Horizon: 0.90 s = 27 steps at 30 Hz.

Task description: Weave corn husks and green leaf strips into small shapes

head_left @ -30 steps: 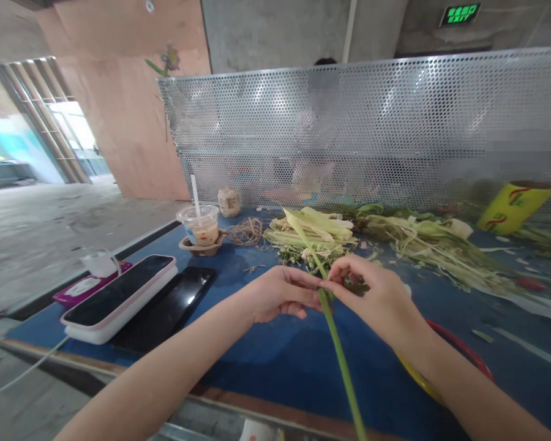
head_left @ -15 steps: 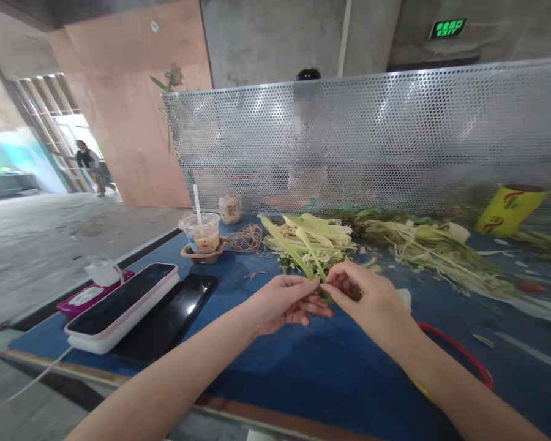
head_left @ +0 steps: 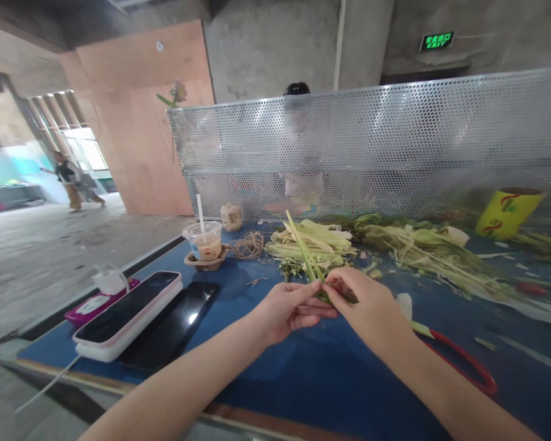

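Green corn husk strips rise from between my two hands over the blue tabletop. My left hand pinches their lower end between thumb and fingers, with the other fingers curled beneath. Meeting it from the right, my right hand grips the same place with thumb and forefinger. My fingers hide the very bottom of the strips. Just behind lies a pile of pale corn husks. A loose tangle of brown twine sits left of that pile.
At left are a phone on a white case, a black tablet and a drink cup. Scissors with red handles lie under my right forearm. More husks and a yellow roll stand right. Behind is a perforated metal screen.
The husk strips now stand closer together and steeper. My hands stay pinched at nearly the same spot. The view has tilted up slightly, and a person far left has moved.
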Motion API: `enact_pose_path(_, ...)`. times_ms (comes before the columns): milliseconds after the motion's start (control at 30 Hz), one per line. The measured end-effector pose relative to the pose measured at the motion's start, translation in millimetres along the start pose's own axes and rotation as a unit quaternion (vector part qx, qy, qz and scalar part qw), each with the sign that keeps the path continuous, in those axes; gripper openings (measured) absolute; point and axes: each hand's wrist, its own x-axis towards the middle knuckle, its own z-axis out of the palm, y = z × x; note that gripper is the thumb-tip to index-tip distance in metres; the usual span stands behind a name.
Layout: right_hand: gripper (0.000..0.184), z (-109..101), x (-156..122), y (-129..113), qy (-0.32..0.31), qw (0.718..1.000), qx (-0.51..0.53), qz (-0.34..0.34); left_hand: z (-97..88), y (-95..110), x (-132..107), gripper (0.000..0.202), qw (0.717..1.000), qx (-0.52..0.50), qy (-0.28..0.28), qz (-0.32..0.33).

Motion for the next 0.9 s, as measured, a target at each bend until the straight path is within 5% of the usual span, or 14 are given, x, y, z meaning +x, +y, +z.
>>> enact_pose_path(267, 0.004, -3, 3, 0, -0.024, 0.995, 0.041, 0.093, 0.8, -1, -2, 0.014, 0.999, -0.028, -0.001, -0.044)
enact_pose_path(467, 0.020, -9, 4, 2, -0.062, 0.993, 0.103, 0.015, 1.1, 0, -5, 0.007, 0.998, -0.021, -0.010, -0.054)
enact_pose_path(733, 0.014, -19, 8, 8, -0.120, 0.974, 0.170, 0.087, 1.2, 3, -9, 0.014, 0.998, 0.008, -0.022, -0.066)
enact_pose_path(900, 0.012, -21, 7, 6, -0.129, 0.982, 0.123, 0.070, 0.3, 5, -11, 0.024, 0.996, 0.028, -0.045, -0.066)
